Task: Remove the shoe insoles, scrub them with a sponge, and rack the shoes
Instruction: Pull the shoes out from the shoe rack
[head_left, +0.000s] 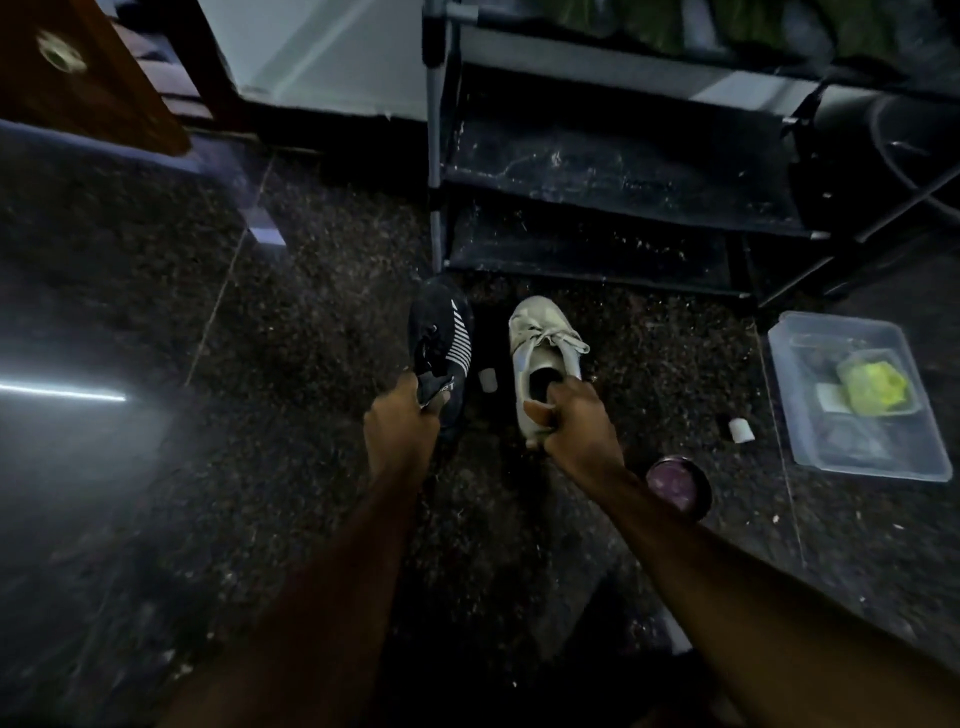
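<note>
Granite floor (260, 467): dark, speckled stone fills the frame, with a bright streak of reflected light at 9 o'clock.
Shoe rack (597, 171): black, dusty shelves on a grey corner post stand at 1 o'clock, the lower tiers bare.
Wooden panel (78, 67): brown, with a round metal fitting, at 10 o'clock.
Plastic container (841, 322): a clear rectangular tub sits on the floor at 3 o'clock, well apart from the shoes.
White shoe (540, 343): a pale lace-up at the centre, toe pointing to 12 o'clock towards the rack, laces tied in a loose bow.
Black shoe (441, 332): a dark knit trainer with white side stripes, just beside the white shoe at its 9 o'clock, toe also towards the rack. Whether either sole rests on the floor cannot be told.
Right hand (576, 426): grips the white shoe at the heel, fingers curled over the collar.
Left hand (400, 431): closed round the heel collar of the black shoe.
Round tin (678, 486): purple-topped, on the floor at 4 o'clock of the right hand, near the forearm.
Sponge (872, 382): yellow-green, lying inside the container.
White scraps (740, 430): one small piece between tin and container; another lies between the two shoes.
</note>
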